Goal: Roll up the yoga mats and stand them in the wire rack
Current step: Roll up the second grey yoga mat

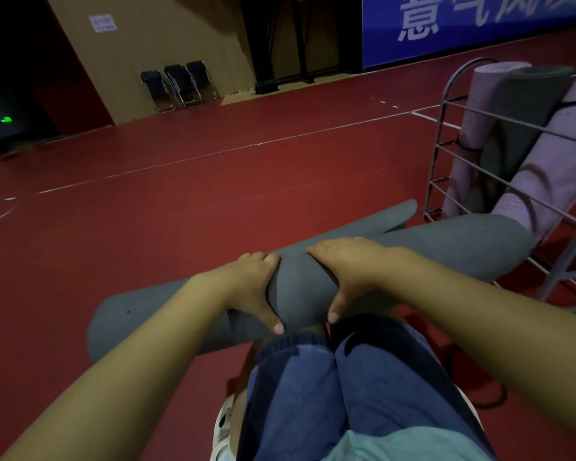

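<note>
Grey rolled mat (429,244) lies across centre frame on red floor (180,194), its R end touching the wire rack (446,134) at right edge. L hand (250,287) and R hand (350,271) both clamped round the roll's mid-section, thumbs on near side, hands close but not touching. Rack holds two pink rolls (479,111) and a grey one, leaning. Folding chairs (180,84) upper left by wall.

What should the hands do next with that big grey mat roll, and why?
Probably lift the grey mat roll and tip one end up toward the wire rack. The left hand and right hand both grip its middle, it already looks rolled, and it lies sideways on the red floor. The rack beside it already holds rolled mats on end.
</note>
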A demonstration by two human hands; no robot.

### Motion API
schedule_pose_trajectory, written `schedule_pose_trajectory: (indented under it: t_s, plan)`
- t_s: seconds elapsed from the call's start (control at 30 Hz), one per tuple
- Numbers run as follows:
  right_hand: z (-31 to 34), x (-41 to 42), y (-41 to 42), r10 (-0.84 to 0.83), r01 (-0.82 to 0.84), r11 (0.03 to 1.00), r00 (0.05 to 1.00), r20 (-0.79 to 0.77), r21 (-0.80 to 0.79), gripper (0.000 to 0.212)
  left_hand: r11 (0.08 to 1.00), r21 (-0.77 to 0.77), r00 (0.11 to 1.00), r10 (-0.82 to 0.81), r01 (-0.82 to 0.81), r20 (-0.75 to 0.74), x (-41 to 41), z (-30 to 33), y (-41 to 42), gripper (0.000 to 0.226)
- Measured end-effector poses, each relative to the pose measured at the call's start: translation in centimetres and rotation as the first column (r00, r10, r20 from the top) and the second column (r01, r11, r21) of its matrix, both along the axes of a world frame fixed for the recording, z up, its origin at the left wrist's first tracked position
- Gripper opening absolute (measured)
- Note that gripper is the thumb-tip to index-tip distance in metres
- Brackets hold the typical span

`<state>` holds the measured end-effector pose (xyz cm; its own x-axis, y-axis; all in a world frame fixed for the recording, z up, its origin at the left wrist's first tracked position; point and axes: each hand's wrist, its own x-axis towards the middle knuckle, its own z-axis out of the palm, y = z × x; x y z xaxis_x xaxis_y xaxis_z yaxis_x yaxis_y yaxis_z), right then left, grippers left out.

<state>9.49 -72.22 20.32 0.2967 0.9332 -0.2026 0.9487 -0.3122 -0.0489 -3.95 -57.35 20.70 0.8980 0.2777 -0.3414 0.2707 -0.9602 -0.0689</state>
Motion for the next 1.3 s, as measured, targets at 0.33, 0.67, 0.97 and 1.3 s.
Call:
schedule_pose_trajectory:
  t_s: [0.33, 0.67, 0.97, 1.3]
  plan:
    - [0.2, -1.3, -1.4, 0.080, -0.099, 0.990, 0.979, 0.188, 0.098, 0.081, 0.987, 0.102, 0.989, -0.127, 0.120, 0.070, -0.6, 1.6, -0.4, 0.094]
    - [1.7, -5.8, -6.6, 0.159, -0.160, 0.987, 0.986, 0.055, 0.010, 0.072, 0.972, -0.072, 0.975, -0.223, 0.222, -0.012, -5.0, 2.3, -3.7, 0.102]
    - [1.3, -1.1, -1.0, -0.096, 0.073, 0.991, 0.970, -0.224, -0.110, 0.066, 0.978, -0.071, 0.980, -0.197, 0.196, -0.008, -5.3, 0.8, -3.7, 0.111]
    - [1.7, 1.0, 0.0, -0.010, 0.009, 1.000, 0.999, -0.048, -0.025, 0.047, 0.959, -0.277, 0.995, -0.073, 0.053, -0.064, -3.6, 2.0, -1.2, 0.109]
